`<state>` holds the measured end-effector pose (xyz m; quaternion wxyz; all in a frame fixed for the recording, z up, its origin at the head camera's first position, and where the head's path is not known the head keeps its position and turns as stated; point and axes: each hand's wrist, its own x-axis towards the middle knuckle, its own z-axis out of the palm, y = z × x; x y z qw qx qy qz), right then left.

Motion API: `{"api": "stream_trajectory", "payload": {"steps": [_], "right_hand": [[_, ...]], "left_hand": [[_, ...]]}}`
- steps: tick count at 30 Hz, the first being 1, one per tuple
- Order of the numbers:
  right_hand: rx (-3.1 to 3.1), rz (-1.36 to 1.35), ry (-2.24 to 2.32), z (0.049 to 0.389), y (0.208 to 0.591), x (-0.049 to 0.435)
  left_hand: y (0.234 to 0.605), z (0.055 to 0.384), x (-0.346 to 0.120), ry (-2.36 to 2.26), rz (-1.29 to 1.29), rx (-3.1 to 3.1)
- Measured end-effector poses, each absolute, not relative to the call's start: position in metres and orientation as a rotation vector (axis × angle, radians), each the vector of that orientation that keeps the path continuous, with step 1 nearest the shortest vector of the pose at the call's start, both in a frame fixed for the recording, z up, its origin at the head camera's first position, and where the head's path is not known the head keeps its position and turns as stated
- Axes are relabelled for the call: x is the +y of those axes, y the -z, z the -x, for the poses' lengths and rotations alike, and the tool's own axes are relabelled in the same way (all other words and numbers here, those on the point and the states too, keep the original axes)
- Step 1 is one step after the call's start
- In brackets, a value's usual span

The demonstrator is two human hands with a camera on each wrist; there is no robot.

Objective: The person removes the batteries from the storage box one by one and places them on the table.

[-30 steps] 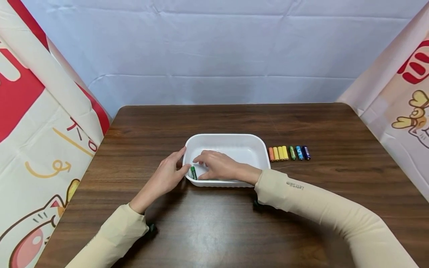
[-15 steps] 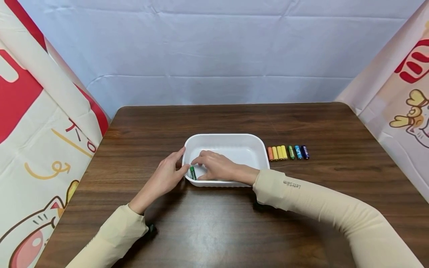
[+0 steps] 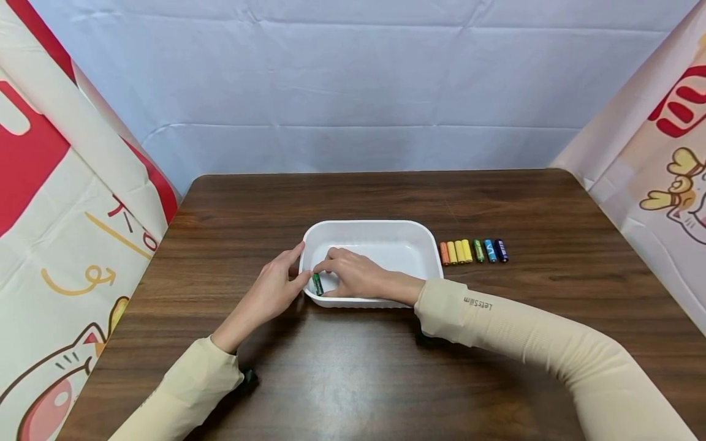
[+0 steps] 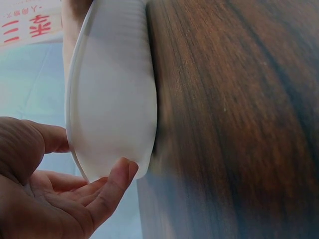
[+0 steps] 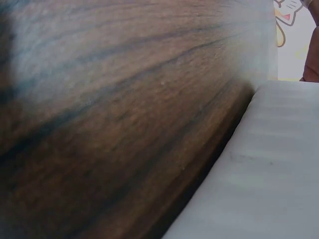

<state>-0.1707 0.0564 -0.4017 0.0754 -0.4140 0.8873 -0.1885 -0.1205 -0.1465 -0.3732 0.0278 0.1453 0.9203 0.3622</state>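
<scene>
A white plastic tray (image 3: 375, 223) sits on the wooden table. My left hand (image 3: 271, 285) holds its left end, thumb at the rim and fingers along the outer wall. The left wrist view shows the same hand (image 4: 60, 199) against the tray's side wall (image 4: 112, 94). Inside, at the front left corner, a green battery (image 3: 318, 284) leans beside the wall. Reaching in over the front rim, my right hand (image 3: 355, 274) pinches this battery, index fingertip at its upper end and thumb at its lower end. In the right wrist view the tray wall (image 5: 269, 164) shows, but not the right hand.
Right of the tray lies a row of several batteries: an orange one (image 3: 444, 253), yellow ones (image 3: 461, 252), a green one (image 3: 478, 251), a blue one (image 3: 490, 250) and a dark blue one (image 3: 501, 250). The brown table (image 3: 353, 367) meets a white cloth backdrop (image 3: 353, 79) behind.
My right hand's fingertips have moved slightly left and closed in from beside the green battery onto its ends. The left hand and the tray stay in place.
</scene>
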Motion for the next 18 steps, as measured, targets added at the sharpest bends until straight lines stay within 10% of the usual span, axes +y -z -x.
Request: {"api": "stream_trajectory", "payload": {"steps": [18], "right_hand": [[2.783,1.066,0.736,0.170,0.384,0.063]], "left_hand": [[0.374,0.121,-0.147,-1.121,-0.427,2.822]]}}
